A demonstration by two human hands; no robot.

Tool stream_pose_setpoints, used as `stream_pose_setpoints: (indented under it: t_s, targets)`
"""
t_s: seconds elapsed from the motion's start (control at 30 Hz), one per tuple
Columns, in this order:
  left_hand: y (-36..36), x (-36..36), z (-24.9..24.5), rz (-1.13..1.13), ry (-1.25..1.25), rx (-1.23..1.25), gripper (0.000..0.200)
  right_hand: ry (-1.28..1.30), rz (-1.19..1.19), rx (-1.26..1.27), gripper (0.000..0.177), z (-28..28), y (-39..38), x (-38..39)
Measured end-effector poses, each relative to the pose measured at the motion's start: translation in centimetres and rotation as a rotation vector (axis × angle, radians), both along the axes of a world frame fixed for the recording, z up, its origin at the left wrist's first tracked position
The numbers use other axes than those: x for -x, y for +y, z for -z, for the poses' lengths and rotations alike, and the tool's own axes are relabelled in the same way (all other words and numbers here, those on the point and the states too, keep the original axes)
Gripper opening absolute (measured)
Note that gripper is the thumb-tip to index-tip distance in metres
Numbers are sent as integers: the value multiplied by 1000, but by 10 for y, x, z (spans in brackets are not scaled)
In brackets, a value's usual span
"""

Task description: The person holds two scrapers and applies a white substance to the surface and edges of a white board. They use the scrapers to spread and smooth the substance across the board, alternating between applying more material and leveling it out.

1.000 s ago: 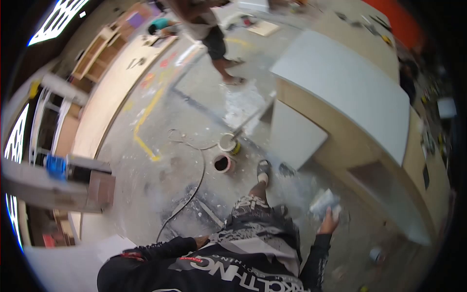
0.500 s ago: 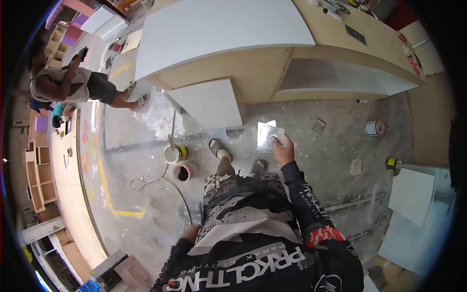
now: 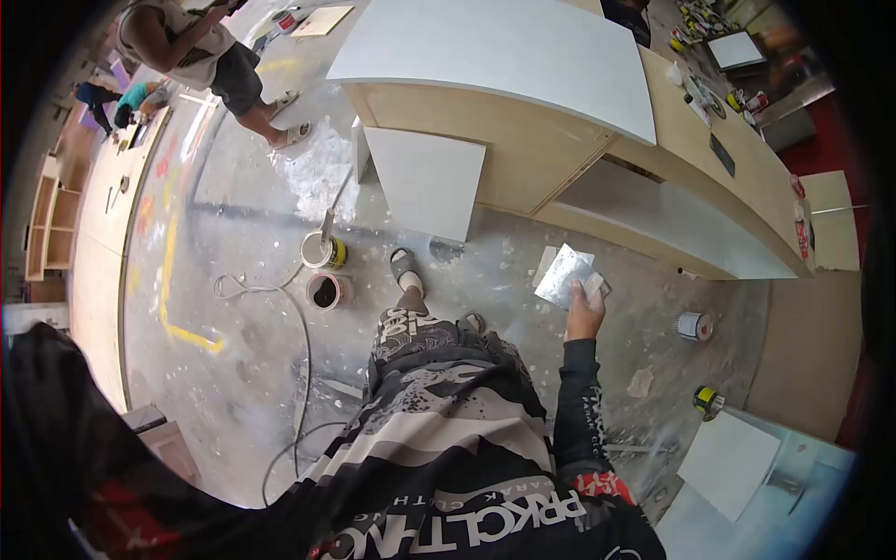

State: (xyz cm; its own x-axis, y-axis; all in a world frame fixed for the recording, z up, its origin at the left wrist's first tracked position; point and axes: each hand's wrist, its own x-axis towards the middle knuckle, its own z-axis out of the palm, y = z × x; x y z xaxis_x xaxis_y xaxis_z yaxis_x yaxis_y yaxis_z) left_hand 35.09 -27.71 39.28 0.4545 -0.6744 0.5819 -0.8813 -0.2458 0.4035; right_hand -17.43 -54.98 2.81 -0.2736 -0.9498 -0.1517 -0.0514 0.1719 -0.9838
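My right hand (image 3: 586, 308) is closed on flat, shiny metal plates (image 3: 566, 277), held out over the concrete floor to the right of my feet. The plates overlap, and a paler corner shows behind the front one. My left arm (image 3: 65, 420) is raised at the lower left edge, with its dark sleeve close to the camera. The left hand itself does not show. Left of my feet stand an open can with a tool in it (image 3: 318, 249) and a bucket with dark contents (image 3: 329, 291).
A white-topped wooden counter (image 3: 523, 47) runs across the top, with a white panel (image 3: 425, 182) leaning against it. Another person (image 3: 201, 56) stands at upper left. A cable (image 3: 308, 373) lies on the floor. Cans (image 3: 694, 326) stand at right.
The view has turned and the counter sits further right. My right hand, still holding the plates, appears further right and lower. My left arm has come up, and its hand has left the view.
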Motion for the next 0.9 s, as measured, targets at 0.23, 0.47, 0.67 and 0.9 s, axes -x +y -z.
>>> stream_pose_setpoints:
  t_s: [0.23,0.47,0.67,0.9]
  targets:
    - [60,122,261,-3,482,-872,42,243,154,68,32,42,39,26]
    - [33,138,300,38,491,-985,40,127,39,-6,24,31,44,24]
    - [17,128,297,83,468,-996,39,188,52,-7,27,21,46,23]
    - [17,119,289,82,458,-1036,38,163,71,-59,24,27,48,24]
